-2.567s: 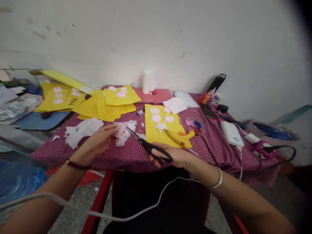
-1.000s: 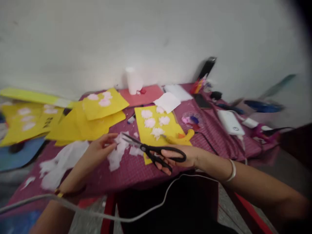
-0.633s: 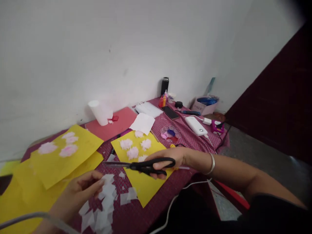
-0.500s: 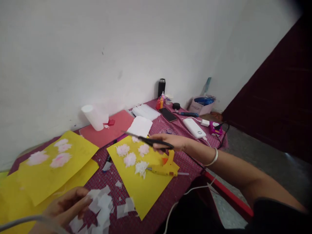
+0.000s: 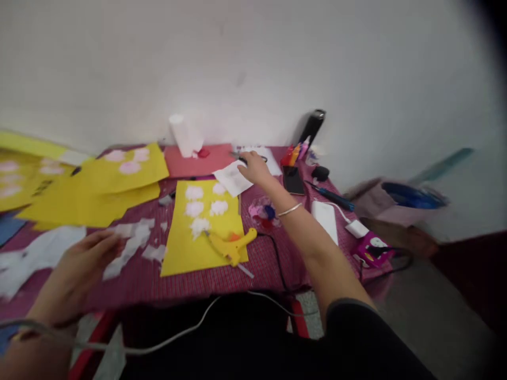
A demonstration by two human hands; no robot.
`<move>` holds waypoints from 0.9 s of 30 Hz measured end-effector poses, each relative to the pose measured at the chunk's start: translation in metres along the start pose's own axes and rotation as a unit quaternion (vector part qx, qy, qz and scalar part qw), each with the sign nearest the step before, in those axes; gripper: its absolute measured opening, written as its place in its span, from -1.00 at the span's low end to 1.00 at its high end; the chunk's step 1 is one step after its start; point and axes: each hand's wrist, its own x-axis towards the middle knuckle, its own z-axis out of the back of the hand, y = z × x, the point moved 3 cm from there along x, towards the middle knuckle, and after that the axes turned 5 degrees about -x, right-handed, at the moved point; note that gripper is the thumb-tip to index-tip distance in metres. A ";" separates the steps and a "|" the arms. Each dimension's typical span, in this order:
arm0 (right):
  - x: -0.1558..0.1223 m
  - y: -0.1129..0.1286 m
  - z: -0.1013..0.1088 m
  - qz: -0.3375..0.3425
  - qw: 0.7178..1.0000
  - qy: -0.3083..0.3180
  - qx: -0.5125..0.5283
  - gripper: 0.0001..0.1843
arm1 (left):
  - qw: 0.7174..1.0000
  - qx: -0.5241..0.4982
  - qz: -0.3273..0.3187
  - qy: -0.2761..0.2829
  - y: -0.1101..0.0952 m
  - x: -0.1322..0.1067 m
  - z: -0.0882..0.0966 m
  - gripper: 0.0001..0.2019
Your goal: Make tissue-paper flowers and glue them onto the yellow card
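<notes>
My right hand (image 5: 253, 167) reaches to the back of the table, its fingers closed around dark scissors (image 5: 236, 156). The blades point left over the red sheet, and a handle loop shows beyond the hand. Beneath lie white paper (image 5: 234, 179) and a white stack (image 5: 273, 163). My left hand (image 5: 85, 261) is at the front left, fingers pinched together beside loose white paper pieces (image 5: 137, 237); what they grip, if anything, is blurred. Between the hands, a yellow sheet (image 5: 180, 253) carries pale pink paper flowers (image 5: 194, 208). A yellow glue gun (image 5: 227, 247) rests on it, its nozzle at a whiter flower (image 5: 199, 228).
More yellow sheets (image 5: 106, 203) with flowers lie left. A white roll (image 5: 181, 136) stands on the red sheet (image 5: 217, 158). On the right are paint bottles (image 5: 295, 154), a black flask (image 5: 312, 126), a phone (image 5: 293, 180), a power bank (image 5: 325, 219) and cables. A white cord (image 5: 178, 333) crosses in front.
My right hand has moved with the scissors from above the glue gun to the white stack at the back. The view has turned and shifted; my left hand stays by the paper pieces.
</notes>
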 end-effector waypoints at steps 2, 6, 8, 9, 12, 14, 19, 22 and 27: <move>-0.014 0.018 -0.001 0.090 0.994 0.014 0.065 -0.57 | 0.987 -0.107 0.111 -0.032 0.002 -0.018 -0.010 -0.76; -0.063 0.045 0.012 0.218 0.963 0.097 0.124 -0.66 | 0.977 -0.160 0.132 -0.038 -0.006 -0.038 -0.033 -0.87; -0.085 0.053 0.019 0.256 0.949 0.127 0.135 -0.67 | 0.977 -0.168 0.131 -0.027 -0.009 -0.043 -0.043 -0.89; -0.095 0.056 0.022 0.267 0.944 0.141 0.132 -0.67 | 0.976 -0.172 0.130 -0.023 -0.011 -0.044 -0.047 -0.89; -0.113 0.053 0.024 0.279 0.940 0.169 0.103 -0.66 | 0.974 -0.189 0.129 -0.009 -0.015 -0.043 -0.050 -0.88; -0.121 0.043 0.025 0.276 0.942 0.174 0.082 -0.65 | 0.972 -0.198 0.128 -0.007 -0.016 -0.039 -0.047 -0.86; -0.148 0.017 0.029 0.214 0.958 0.177 0.063 -0.67 | 0.970 -0.201 0.139 0.010 -0.017 -0.012 -0.034 -0.77; -0.170 0.022 0.019 0.217 0.958 0.180 0.051 -0.59 | 0.982 -0.140 0.115 0.052 -0.021 0.005 -0.041 -0.79; -0.190 0.044 -0.016 0.248 0.951 0.184 -0.014 -0.47 | 0.927 0.252 -0.116 0.255 -0.043 -0.008 -0.081 -0.86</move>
